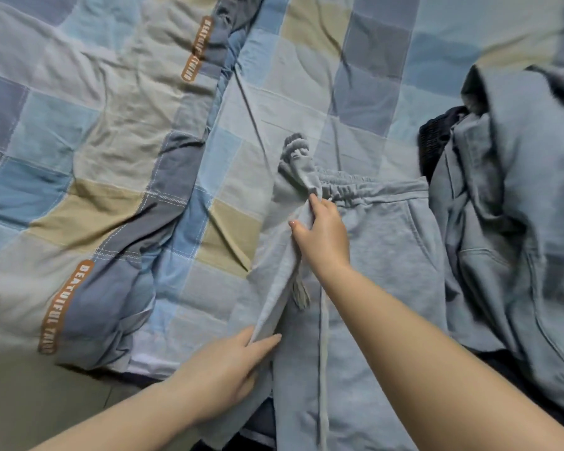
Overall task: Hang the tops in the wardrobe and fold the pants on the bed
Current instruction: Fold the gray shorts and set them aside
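Two hands work the same raised fold of the grey sweatpants (381,242), which lie flat on the checked quilt (118,151) with the waistband away from the person. The right hand (323,236) has thumb and fingers closed on the cloth just below the waistband, at the pants' left edge; the left hand (228,366) lies lower on the same edge, fingers fairly straight and together, with the fold caught between thumb and fingers (how firmly I cannot tell). A frayed drawstring end (302,292) hangs between the two hands. To the right of the pants lies a heap of grey clothing (508,203), touching them. To fold well, I judge both hands should carry the edge across evenly, leg over leg, seams matched, and tuck the drawstring in. Left of the pants, orange labels (66,304) on the quilt read roughly "BEAUTIFUL", the second word unclear
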